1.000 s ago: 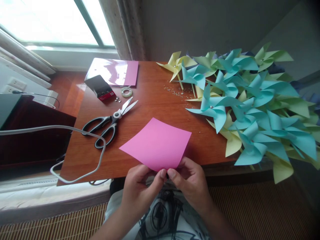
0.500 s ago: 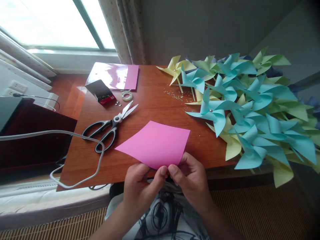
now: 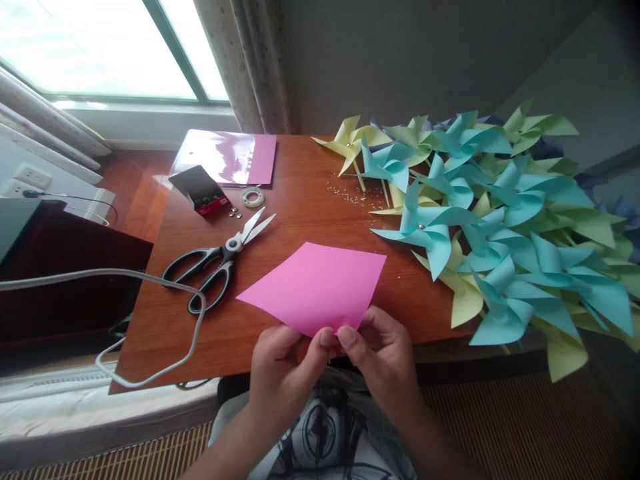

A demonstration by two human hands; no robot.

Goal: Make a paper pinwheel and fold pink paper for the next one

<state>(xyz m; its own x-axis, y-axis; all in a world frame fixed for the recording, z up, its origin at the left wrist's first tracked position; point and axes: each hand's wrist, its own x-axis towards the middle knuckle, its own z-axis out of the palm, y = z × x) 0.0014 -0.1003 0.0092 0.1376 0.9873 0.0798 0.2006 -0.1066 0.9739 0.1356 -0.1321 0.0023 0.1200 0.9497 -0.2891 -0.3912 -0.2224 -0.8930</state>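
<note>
A pink sheet of paper is held over the near edge of the table, one corner pointing toward me. My left hand pinches it near that corner, thumb on top. Close beside it, my right hand grips the same corner area, its thumb almost touching the left one. The paper bows slightly between them. My fingers underneath the sheet are mostly hidden. Left of the paper lie open scissors with black and grey handles.
Paper pinwheels in blue, yellow and green pile up on the right, near scattered tiny beads. Farther back are a tape roll, a small box and a pack of pink paper. A white cable crosses the table's left edge.
The pink paper has shifted slightly right and tilted a little. Both hands keep their pinch near the same corner. The whole view has moved slightly.
</note>
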